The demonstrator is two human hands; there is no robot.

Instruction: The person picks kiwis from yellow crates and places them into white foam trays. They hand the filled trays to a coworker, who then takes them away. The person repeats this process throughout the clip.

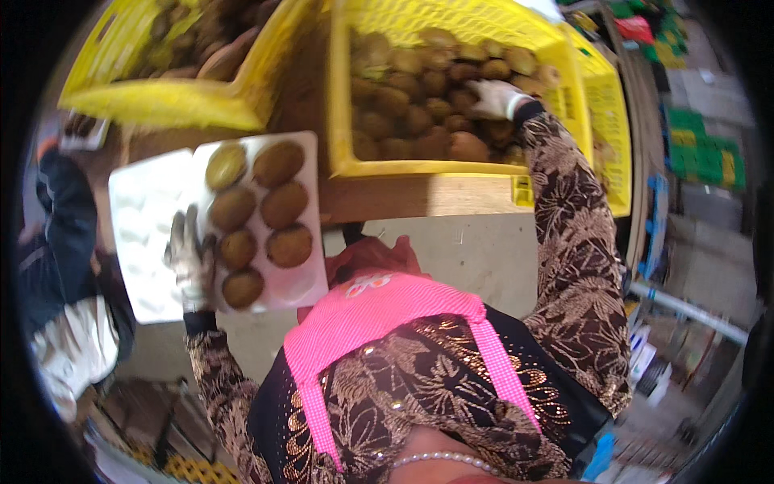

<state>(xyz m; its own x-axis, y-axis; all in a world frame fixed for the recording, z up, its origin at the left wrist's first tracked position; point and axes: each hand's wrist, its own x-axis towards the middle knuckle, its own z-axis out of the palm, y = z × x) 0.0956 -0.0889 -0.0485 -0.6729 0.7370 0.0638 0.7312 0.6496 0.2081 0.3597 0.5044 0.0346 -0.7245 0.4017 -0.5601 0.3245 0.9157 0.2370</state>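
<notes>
My left hand (192, 257), in a pale glove with greyish fingers, lies over the middle of a white moulded tray (145, 302), fingers extended and holding nothing visible. Several brown kiwifruit (233, 207) sit in two columns of cells on the tray's right part. Its left part shows bare cells; whether these are two trays or one is unclear. My right hand (497, 100), also gloved, reaches into a yellow plastic crate (423, 167) among loose kiwifruit (417, 121). Its fingertips are blurred against the fruit, so a grip cannot be made out.
Another yellow crate (163, 103) of brown fruit stands tilted at the upper left. A further yellow crate (611, 115) adjoins the right side. The crates rest on a wooden table (387, 199). At the left edge is another person's dark sleeve (66, 212). Green crates (704, 148) lie far right.
</notes>
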